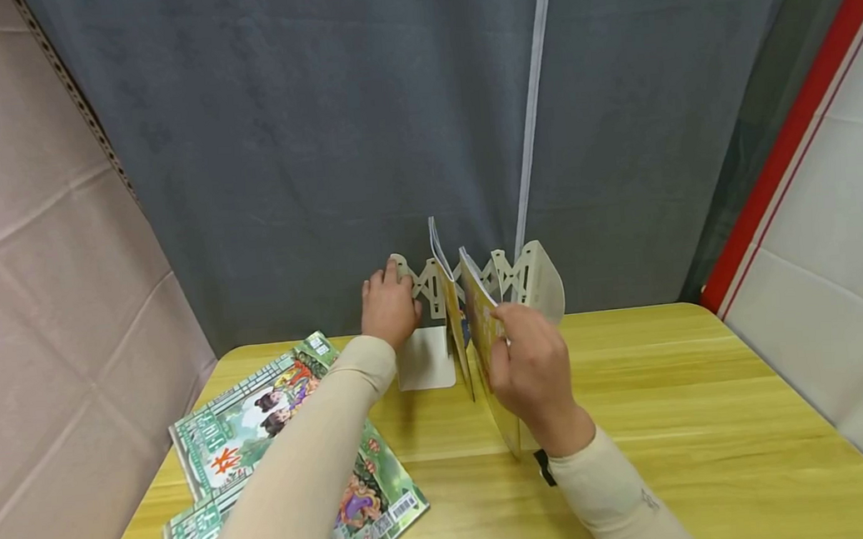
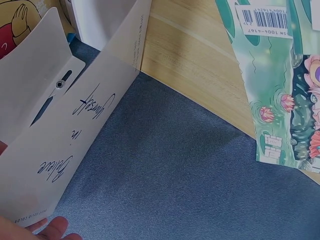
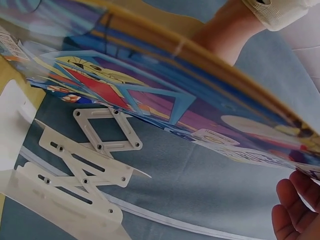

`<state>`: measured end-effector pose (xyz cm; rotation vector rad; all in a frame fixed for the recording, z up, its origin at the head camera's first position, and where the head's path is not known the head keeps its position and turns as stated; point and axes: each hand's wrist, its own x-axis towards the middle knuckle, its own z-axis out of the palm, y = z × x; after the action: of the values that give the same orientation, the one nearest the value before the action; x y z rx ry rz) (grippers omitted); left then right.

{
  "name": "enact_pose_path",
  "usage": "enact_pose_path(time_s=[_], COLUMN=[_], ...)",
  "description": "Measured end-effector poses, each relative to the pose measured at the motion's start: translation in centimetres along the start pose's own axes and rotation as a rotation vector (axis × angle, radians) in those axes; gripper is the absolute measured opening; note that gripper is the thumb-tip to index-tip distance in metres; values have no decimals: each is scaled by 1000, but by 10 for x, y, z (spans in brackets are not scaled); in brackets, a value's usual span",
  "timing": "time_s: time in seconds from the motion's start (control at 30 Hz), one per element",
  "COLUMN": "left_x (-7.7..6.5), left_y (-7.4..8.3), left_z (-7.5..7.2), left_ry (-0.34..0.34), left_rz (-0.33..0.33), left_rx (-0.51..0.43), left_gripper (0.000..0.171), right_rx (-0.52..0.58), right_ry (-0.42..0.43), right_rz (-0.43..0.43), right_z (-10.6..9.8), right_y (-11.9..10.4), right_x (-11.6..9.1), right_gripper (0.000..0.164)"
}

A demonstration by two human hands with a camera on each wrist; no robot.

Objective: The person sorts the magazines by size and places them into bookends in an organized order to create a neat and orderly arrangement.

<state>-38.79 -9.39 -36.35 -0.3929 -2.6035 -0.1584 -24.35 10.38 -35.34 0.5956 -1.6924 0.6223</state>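
A cream expandable bookend (image 1: 509, 271) with a scissor lattice stands at the table's back edge. My left hand (image 1: 391, 307) grips its left end plate; fingertips (image 2: 56, 229) curl past the plate's edge, and the plate (image 2: 82, 132) carries handwritten-style lettering. A thin magazine (image 1: 445, 289) stands upright between the end plates. Right of it, my right hand (image 1: 532, 367) pinches the edge of another upright magazine (image 1: 484, 332). Its blue and purple cartoon cover (image 3: 165, 95) bows across the right wrist view, with the right fingers (image 3: 286, 205) at its edge and the lattice (image 3: 85, 180) behind.
Two green illustrated magazines (image 1: 225, 438) lie overlapping on the wooden table (image 1: 712, 417) at the left, partly under the left forearm. A grey curtain (image 1: 317, 144) hangs right behind the table, with pale cloth walls (image 1: 61, 245) at both sides.
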Motion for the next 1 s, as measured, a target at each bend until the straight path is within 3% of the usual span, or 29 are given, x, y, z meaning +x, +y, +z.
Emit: enact_pose_path(time_s=[0.53, 1.0], left_x=[-1, -2], left_y=[1, 3], left_z=[-2, -5], left_ry=[-10, -37], left_rz=[-8, -22], left_rx=[-2, 3], left_gripper=[42, 42], right_rx=[0, 13], right_ry=[-17, -34], right_rz=[87, 101], right_z=[15, 34], right_y=[17, 26], right_x=[4, 10], right_gripper=[31, 33])
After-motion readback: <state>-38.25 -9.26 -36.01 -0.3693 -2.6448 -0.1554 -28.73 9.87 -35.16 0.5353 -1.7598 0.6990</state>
